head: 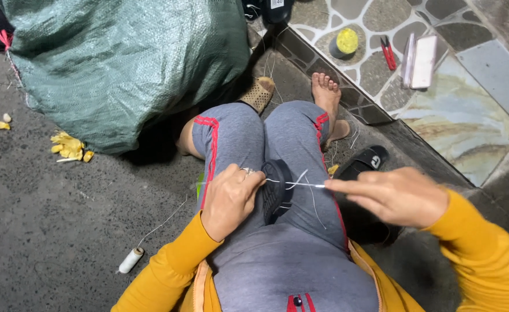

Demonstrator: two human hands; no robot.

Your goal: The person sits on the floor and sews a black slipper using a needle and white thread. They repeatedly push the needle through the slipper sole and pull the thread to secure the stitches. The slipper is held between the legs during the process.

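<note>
Fingers [338, 186] of your right hand [396, 196] pinch the needle [306, 185], thread taut. Your left hand [228, 199] grips the dark shoe [274, 188] on your lap. Looks like you're mid-stitch; next pull probably needs steady tension. 1 thread spool [130, 260] sits on the floor.

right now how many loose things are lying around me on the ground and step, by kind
thread spool: 1
yellow gloves pile: 1
black sandal: 1
green sack: 1
yellow tape roll: 1
red cutter: 1
phone: 1
total: 7
</note>
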